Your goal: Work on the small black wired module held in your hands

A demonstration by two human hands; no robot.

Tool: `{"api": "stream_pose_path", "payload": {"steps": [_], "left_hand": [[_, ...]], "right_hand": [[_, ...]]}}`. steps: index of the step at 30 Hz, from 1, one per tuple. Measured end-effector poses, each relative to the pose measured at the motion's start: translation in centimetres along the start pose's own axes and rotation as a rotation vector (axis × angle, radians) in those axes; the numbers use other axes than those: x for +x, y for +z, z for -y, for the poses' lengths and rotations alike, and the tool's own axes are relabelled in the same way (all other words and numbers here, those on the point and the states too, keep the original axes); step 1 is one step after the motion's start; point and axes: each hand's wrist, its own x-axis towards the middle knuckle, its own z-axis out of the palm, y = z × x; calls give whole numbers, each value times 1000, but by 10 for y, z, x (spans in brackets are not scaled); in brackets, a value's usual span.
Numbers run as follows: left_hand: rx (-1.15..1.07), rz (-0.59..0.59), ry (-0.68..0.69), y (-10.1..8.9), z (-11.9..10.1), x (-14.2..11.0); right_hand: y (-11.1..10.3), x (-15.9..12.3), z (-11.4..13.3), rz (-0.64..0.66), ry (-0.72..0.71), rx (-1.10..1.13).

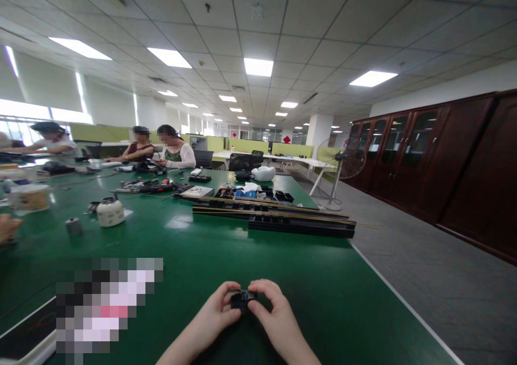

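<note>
A small black part (243, 299), too small to name exactly, is held between both hands just above the green table (323, 279). My left hand (218, 308) grips its left side between thumb and fingers. On the right side, the thumb and curled fingers of my right hand (272, 306) pinch the same part. Its inner details are dark and partly covered by the fingertips.
Black channel pieces with thin brass-coloured rods (283, 217) lie across the table ahead. To the left stand a white jar (110, 212) and a grey cylinder (74, 226). A co-worker's hand (8, 229) shows at the left edge. Other people sit farther back. A fan (337, 166) stands right.
</note>
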Motion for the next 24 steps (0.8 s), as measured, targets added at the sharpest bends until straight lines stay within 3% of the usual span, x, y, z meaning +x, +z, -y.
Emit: {"api": "stream_pose_path", "payload": {"steps": [8,24], "left_hand": [[44,-24,-16,0,-1,-1],[83,-27,-40,3,-4,-1]], "right_hand": [[5,-2,4,122,17,-327],[2,-5,10,111,-25,-310]]}}
